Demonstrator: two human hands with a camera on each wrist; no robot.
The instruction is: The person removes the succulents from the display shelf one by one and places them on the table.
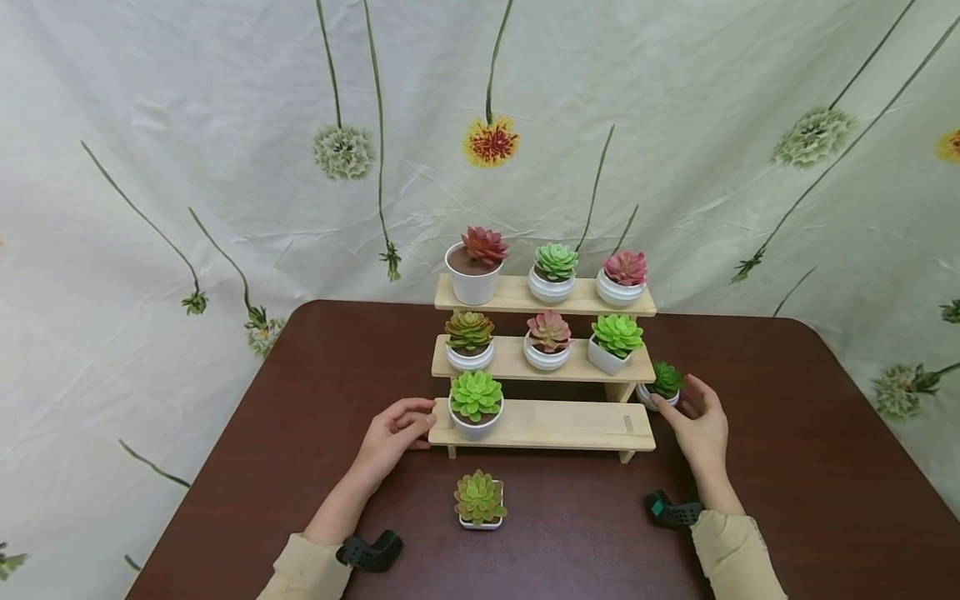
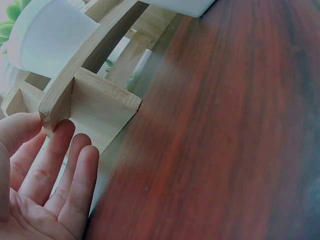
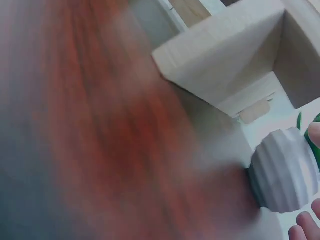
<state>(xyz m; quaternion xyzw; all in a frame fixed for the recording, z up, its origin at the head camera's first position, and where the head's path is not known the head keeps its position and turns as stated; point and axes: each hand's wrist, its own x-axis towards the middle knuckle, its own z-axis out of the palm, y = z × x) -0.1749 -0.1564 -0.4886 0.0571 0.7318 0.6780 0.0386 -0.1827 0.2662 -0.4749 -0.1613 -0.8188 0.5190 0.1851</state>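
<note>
A three-step wooden shelf stands on the table. At the left end of its lowest board, my left hand pinches the board's corner between thumb and fingers; the left wrist view shows the thumb on the board end and fingertips beneath. Beyond the shelf's right side, my right hand grips a dark green succulent in a white pot. The right wrist view shows that ribbed pot close to the table, with fingertips at its edge. A bright green potted succulent stands on the lowest board's left.
Several potted succulents occupy the upper boards, including a red one at top left. A green-and-reddish succulent in a square white pot sits before the shelf. A flowered cloth hangs behind the dark brown table.
</note>
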